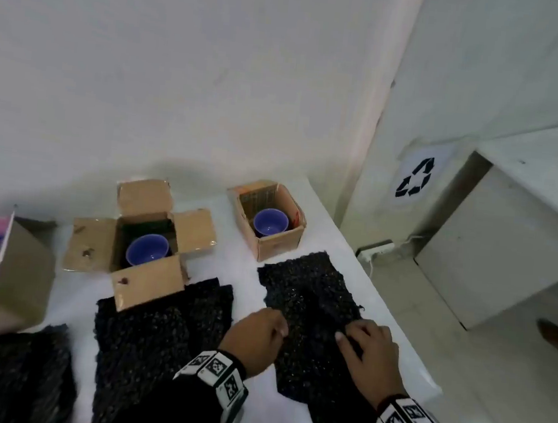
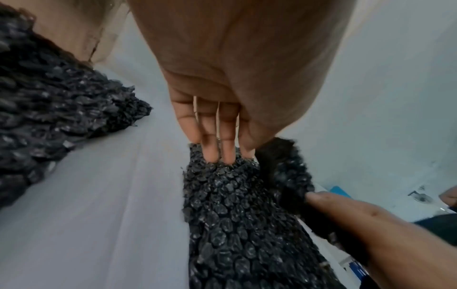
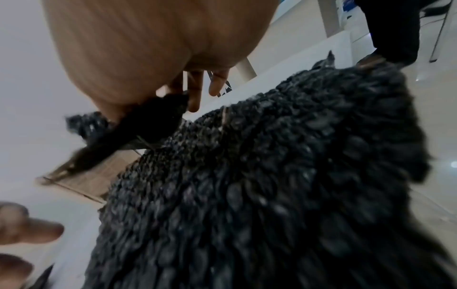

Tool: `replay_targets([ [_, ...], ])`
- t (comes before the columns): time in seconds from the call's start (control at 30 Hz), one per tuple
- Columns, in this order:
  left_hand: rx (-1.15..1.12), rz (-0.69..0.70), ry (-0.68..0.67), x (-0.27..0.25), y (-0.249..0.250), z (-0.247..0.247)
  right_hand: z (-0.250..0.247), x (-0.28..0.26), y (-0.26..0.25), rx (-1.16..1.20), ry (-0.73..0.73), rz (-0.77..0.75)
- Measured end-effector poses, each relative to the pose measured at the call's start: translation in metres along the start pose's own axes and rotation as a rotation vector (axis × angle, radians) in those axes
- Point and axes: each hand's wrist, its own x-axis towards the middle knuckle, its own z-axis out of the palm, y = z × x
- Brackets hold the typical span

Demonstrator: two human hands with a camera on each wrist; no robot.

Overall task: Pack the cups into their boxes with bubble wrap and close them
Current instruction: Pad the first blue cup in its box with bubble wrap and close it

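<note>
Lying on the table (image 1: 246, 271), the bubble wrap sheet (image 1: 310, 299) sits just before the small box (image 1: 279, 249) holding a blue cup (image 1: 270, 220); straight fingers (image 2: 211, 144) of the left hand (image 1: 257, 337) press it, and the right hand (image 1: 371, 353) pinches a raised fold.

Left cup (image 1: 148, 250) sits in left box (image 1: 148, 284), right cup (image 1: 269, 222) in right box (image 1: 277, 248), bubble wrap (image 1: 309, 303) spread before both.

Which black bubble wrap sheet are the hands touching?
The rightmost sheet, before the smaller box: left hand and right hand are on it; the middle sheet and left sheet lie untouched.
</note>
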Motion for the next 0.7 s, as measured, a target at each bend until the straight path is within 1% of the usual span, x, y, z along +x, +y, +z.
replay_targets([
  [0.03,0.001,-0.010,0.067,0.004,-0.003,0.002,-0.001,0.006,0.002,0.096,0.032,0.009],
  [0.07,0.004,-0.018,0.134,0.009,-0.005,0.003,-0.008,0.011,-0.001,0.198,0.020,0.048],
  [0.1,0.012,-0.015,0.176,0.013,-0.006,0.006,-0.013,0.018,-0.002,0.319,0.049,0.077],
  [0.17,0.022,0.017,0.213,0.021,-0.006,0.013,-0.021,0.033,-0.001,0.529,0.096,0.188],
  [0.23,0.046,0.059,0.199,0.028,-0.001,0.020,-0.026,0.046,0.003,0.655,0.164,0.277],
  [0.3,0.100,0.066,0.105,0.034,0.004,0.029,-0.027,0.059,0.007,0.748,0.210,0.328],
  [0.37,0.228,0.027,-0.032,0.042,0.006,0.035,-0.031,0.070,0.007,0.825,0.218,0.347],
  [0.4,0.301,0.014,-0.077,0.046,0.007,0.038,-0.031,0.076,0.007,0.854,0.208,0.345],
  [0.43,0.360,0.008,-0.094,0.049,0.007,0.041,-0.033,0.080,0.005,0.876,0.193,0.331],
  [0.5,0.402,0.004,-0.047,0.056,0.004,0.044,-0.036,0.087,0.002,0.900,0.165,0.300],
  [0.6,0.361,0.011,0.042,0.064,-0.002,0.043,-0.041,0.093,-0.001,0.906,0.122,0.290],
  [0.67,0.323,0.050,0.104,0.068,-0.002,0.040,-0.039,0.098,0.004,0.910,0.114,0.292],
  [0.7,0.288,0.082,0.168,0.070,-0.002,0.037,-0.039,0.101,0.006,0.900,0.118,0.289],
])
